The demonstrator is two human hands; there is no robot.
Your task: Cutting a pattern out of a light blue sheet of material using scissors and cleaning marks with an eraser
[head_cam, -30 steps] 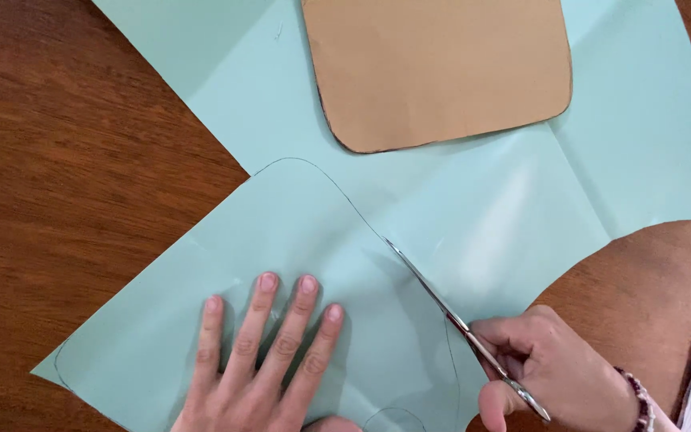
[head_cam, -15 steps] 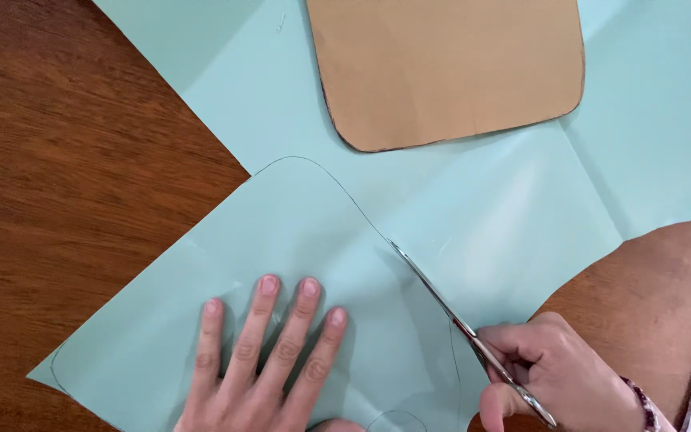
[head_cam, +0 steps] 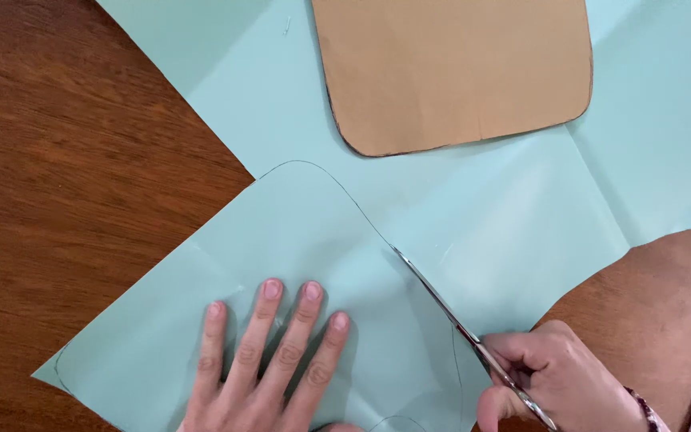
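On the dark brown wooden table [head_cam: 65,200], a large pale green paper sheet [head_cam: 473,216] lies flat, its far edges cut off by the frame. Left hand [head_cam: 269,360]: fingers spread, pressing flat on the sheet; wrist out of view. Right hand [head_cam: 557,384]: closed around the handles of slim silver scissors [head_cam: 461,328], blades lying along a pencilled curve; handles hidden by fingers. Tan rounded-corner cardboard template [head_cam: 457,72] rests on the sheet, top edge cropped.
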